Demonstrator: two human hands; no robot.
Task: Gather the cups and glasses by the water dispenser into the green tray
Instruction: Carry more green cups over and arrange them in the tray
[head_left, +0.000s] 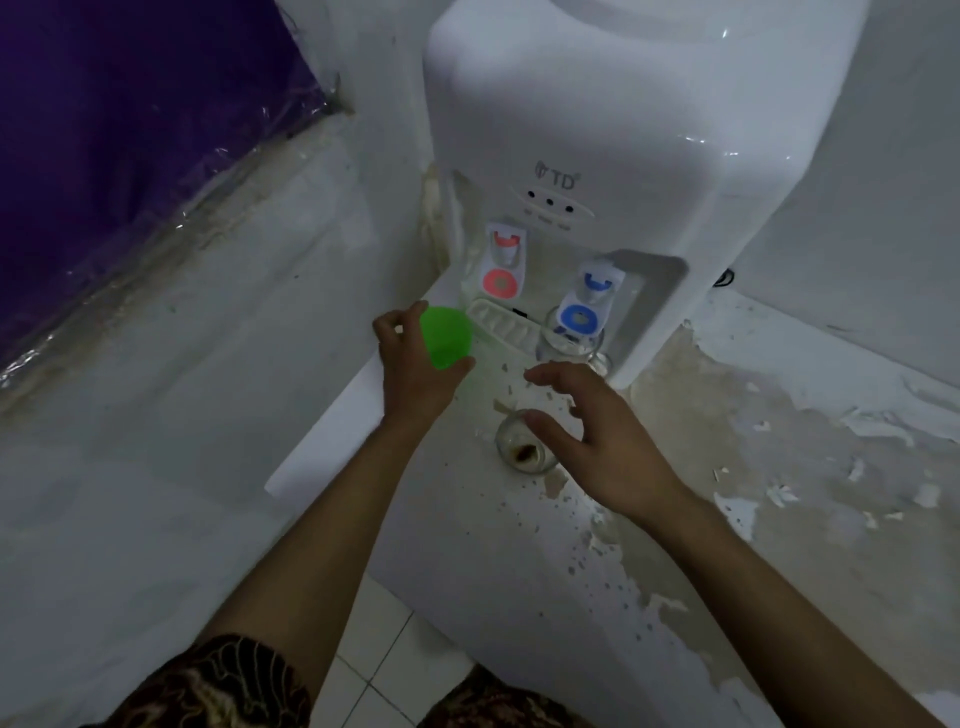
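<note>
So the big white water dispenser sits at the far end of a stained, peeling tabletop, red tap on the left and blue tap on the right. No green tray anywhere in view, so it must be off-camera somewhere. Looks like we're mid-collection: the left hand has its grip wrapped around a green cup, held just in front of the drip grille. The right hand has its grip released, fingers spread, hovering right above a small clear glass with some brown dregs in the bottom, not touching it as far as I can tell. Another clear glass stands under the blue tap, further back. Next move, I'd guess, is dropping that right hand down and closing around the near glass, keeping it upright so the dregs don't slosh.
</note>
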